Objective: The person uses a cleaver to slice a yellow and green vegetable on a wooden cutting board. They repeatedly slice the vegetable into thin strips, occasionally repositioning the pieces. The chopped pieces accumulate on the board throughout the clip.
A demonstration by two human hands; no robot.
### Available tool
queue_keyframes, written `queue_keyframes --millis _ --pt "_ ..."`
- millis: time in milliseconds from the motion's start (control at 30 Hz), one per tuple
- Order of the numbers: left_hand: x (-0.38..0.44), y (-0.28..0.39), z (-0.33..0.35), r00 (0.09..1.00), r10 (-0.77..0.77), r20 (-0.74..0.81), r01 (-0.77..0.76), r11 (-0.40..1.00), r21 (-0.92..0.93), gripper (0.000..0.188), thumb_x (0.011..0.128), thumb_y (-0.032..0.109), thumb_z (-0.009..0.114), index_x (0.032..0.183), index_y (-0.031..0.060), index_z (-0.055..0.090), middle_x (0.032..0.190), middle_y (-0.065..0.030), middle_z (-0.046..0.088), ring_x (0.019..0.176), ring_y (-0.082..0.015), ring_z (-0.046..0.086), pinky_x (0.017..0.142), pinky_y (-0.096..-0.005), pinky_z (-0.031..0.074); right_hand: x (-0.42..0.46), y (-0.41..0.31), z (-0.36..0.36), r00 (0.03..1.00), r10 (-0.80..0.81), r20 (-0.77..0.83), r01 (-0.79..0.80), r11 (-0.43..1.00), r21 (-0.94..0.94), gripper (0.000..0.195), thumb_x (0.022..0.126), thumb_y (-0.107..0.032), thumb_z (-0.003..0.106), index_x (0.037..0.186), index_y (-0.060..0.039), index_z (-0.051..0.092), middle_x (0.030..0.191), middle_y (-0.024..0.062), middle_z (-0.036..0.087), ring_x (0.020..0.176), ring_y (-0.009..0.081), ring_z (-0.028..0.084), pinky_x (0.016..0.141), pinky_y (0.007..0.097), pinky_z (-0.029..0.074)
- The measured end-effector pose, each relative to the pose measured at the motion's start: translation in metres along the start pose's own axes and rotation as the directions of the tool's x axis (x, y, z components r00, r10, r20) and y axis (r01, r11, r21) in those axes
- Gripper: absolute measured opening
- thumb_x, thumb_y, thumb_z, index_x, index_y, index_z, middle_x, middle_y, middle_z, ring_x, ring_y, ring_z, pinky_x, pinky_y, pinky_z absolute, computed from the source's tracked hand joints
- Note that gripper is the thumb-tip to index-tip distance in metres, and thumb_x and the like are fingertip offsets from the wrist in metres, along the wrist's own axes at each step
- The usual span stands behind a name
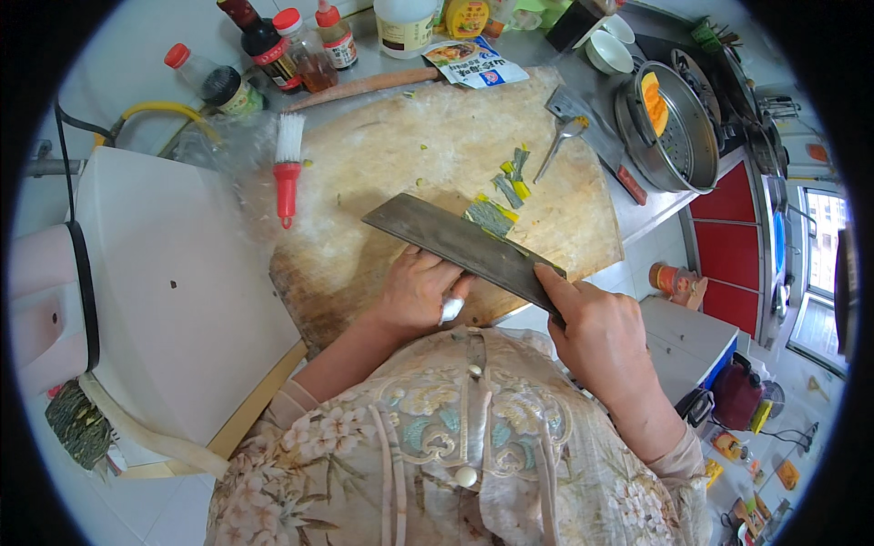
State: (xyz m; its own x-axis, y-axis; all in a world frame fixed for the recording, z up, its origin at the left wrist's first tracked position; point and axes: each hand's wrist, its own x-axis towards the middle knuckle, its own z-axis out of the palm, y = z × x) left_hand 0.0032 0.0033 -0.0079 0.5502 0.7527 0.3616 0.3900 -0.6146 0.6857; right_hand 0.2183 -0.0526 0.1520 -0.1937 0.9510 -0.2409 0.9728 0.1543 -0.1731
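My right hand (601,334) grips a wide-bladed cleaver (464,249) at its handle end, the index finger laid along the blade. The blade slants over the near part of a worn wooden cutting board (369,157). Beside its far edge lie green rind pieces with yellow flesh (490,217), apparently pumpkin peel, with smaller rind strips (512,181) beyond. My left hand (420,290) is at the board's near side, fingers curled and partly hidden behind the blade. Something white (451,309), perhaps a dressing, is at its thumb. Whether these fingers hold anything is hidden.
A red-handled brush (287,170) lies at the board's left. Along the back are a wooden rolling pin (369,89), a seasoning packet (476,61) and several bottles. On the right are a metal peeler-like tool (558,147), a scraper (594,123) and a steamer pot (676,136) with orange pumpkin (654,104).
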Motion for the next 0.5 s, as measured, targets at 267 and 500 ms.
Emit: queue_keyframes --millis 267,500 --pt "0.002 -0.004 0.004 0.997 0.059 -0.054 -0.059 0.998 -0.007 0.027 0.077 0.009 0.076 0.105 0.0069 0.074 0.112 -0.0099 0.069 0.108 -0.032 0.063 0.098 -0.0424 0.05 0.007 -0.001 0.002 1.0 0.003 0.03 -0.004 0.999 0.033 0.051 0.079 -0.009 0.071 0.13 -0.0063 0.063 0.078 0.0118 0.069 0.069 0.0302 0.069 0.062 0.0424 0.055" --pt "0.004 -0.001 0.005 0.994 0.046 -0.099 -0.047 0.999 -0.011 0.024 0.076 0.008 0.076 0.1 0.0066 0.076 0.108 -0.0103 0.07 0.105 -0.0309 0.064 0.1 -0.0428 0.049 0.012 -0.005 0.005 0.999 0.024 0.045 -0.026 0.999 0.036 0.051 0.08 -0.009 0.069 0.131 -0.005 0.062 0.076 0.0125 0.068 0.068 0.0309 0.069 0.062 0.0424 0.055"
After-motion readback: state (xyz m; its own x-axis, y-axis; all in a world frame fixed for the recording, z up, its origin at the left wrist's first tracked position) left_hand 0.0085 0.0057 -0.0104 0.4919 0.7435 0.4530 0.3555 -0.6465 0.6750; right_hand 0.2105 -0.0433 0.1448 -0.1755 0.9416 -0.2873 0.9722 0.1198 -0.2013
